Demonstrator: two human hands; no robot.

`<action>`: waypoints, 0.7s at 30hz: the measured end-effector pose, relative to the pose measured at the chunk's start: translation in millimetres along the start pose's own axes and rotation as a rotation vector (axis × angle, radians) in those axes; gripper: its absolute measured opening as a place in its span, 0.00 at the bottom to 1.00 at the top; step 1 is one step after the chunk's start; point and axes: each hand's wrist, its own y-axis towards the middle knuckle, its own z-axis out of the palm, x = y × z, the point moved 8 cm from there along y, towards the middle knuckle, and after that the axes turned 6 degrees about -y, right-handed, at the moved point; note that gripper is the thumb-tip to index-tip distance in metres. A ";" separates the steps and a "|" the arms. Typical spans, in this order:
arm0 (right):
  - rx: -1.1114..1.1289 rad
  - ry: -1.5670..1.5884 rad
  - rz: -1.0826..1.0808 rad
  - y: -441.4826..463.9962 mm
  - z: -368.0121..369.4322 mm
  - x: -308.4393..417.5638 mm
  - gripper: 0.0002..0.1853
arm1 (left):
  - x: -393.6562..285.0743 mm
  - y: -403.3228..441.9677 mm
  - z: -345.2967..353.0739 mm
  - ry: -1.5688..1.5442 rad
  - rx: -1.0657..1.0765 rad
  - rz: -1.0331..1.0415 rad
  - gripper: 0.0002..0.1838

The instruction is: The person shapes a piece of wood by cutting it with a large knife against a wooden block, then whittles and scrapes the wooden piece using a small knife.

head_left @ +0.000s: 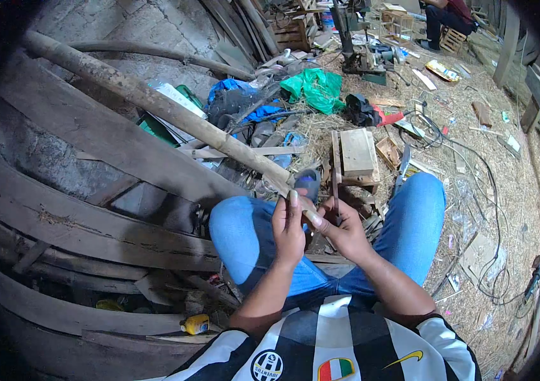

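Observation:
My left hand is closed in front of my knees, thumb raised, pinching a small pale piece that looks like wood. Close beside it, my right hand has its thumb against the same piece. A long, narrow, brownish blade-like strip rises from the fingers of my right hand; its lower end is hidden there, and I cannot tell its exact kind. Just beyond the hands stands a low wooden block on a small support.
Wooden planks and a pole run along my left. A green plastic bag and a red-handled tool lie ahead. Black cable snakes over the shavings at right. A yellow bottle lies lower left. Another person sits far back.

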 end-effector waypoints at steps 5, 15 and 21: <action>-0.018 -0.084 0.019 2.8 -6.0 -0.2 0.11 | 7.0 9.4 6.7 -0.093 0.008 -0.072 0.18; -0.040 -0.728 -0.038 55.1 -56.5 48.3 0.15 | 20.6 44.3 9.6 -0.070 0.137 -0.321 0.21; 0.165 -1.126 -0.252 99.1 -30.7 48.4 0.16 | 20.1 61.0 -7.0 -0.019 0.094 -0.284 0.19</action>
